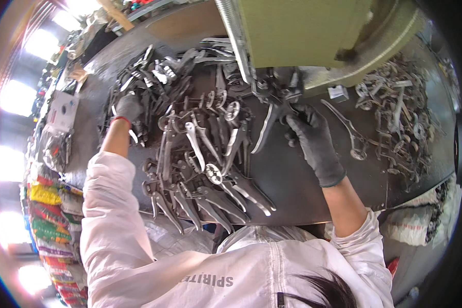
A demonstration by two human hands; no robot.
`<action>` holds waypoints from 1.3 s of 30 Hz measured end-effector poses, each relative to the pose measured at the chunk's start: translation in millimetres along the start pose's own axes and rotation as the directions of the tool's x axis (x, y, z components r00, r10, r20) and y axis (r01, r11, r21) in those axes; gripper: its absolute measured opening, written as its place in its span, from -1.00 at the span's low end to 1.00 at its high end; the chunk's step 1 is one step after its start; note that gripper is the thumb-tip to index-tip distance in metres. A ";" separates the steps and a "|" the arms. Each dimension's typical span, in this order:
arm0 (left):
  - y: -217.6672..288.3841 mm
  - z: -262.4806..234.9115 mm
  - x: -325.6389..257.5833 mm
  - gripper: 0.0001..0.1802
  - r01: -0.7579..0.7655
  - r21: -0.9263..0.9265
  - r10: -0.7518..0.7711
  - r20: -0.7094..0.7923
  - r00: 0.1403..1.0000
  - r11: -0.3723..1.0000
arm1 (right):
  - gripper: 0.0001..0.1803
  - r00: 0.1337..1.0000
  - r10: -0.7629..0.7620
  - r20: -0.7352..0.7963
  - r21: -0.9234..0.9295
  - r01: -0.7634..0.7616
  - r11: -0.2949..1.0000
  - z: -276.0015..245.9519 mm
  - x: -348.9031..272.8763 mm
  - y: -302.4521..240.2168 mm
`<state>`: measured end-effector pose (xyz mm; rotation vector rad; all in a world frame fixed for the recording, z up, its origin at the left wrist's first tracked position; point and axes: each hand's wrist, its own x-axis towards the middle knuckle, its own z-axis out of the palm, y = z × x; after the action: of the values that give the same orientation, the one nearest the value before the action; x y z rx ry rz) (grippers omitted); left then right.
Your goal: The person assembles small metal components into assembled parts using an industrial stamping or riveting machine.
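Note:
My left hand point(130, 108), in a grey glove, reaches into a heap of dark metal handle pieces point(159, 77) at the left. Its fingers are hard to make out against them. My right hand point(313, 141), also gloved, is closed at a plier-like tool point(264, 128) below the green machine point(297, 33). One silver handle of that tool slants down to the left of my fingers. Between my hands lies a thick pile of similar plier-like tools point(205, 138), some with round slotted ends, their handles pointing toward me.
Loose curved metal parts point(400, 113) are heaped at the right of the dark metal table point(292, 190). A single long part point(346, 126) lies between that heap and my right hand. A small silver block point(338, 93) sits by the machine. Stacked colourful sacks point(49, 220) stand at the left.

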<state>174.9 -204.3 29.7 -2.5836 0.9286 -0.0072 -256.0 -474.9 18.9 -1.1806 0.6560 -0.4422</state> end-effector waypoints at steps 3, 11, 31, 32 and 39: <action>4.3 -10.1 2.2 -0.55 -0.060 0.047 0.056 0.092 0.994 0.997 | -0.76 1.000 -0.010 0.002 -0.021 0.010 1.000 4.6 -6.8 -13.5; 13.3 -47.3 -46.0 -0.62 0.195 0.103 -0.198 0.019 0.980 0.975 | -0.79 0.988 0.149 0.046 -0.125 -0.143 0.982 -9.4 -6.7 0.1; 283.8 -112.8 -146.5 -0.70 -0.338 -0.917 0.594 -0.153 0.790 0.213 | -0.72 0.908 -0.396 -0.137 -0.902 0.051 0.429 -105.3 -14.3 0.6; 282.3 -107.0 -140.5 -0.68 -0.290 -0.872 0.580 -0.009 0.815 0.394 | -0.72 0.910 -0.393 -0.130 -0.902 0.056 0.428 -103.9 -19.8 0.5; 247.3 -81.0 -121.6 -0.61 -0.147 -0.889 0.341 0.011 0.940 0.434 | -0.75 0.967 -0.169 -0.190 -0.590 0.025 0.807 -43.5 -59.1 -15.5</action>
<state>-82.0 -332.9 29.5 -3.1898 1.5213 1.0909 -328.7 -473.0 37.5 -1.7748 0.9837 -0.4875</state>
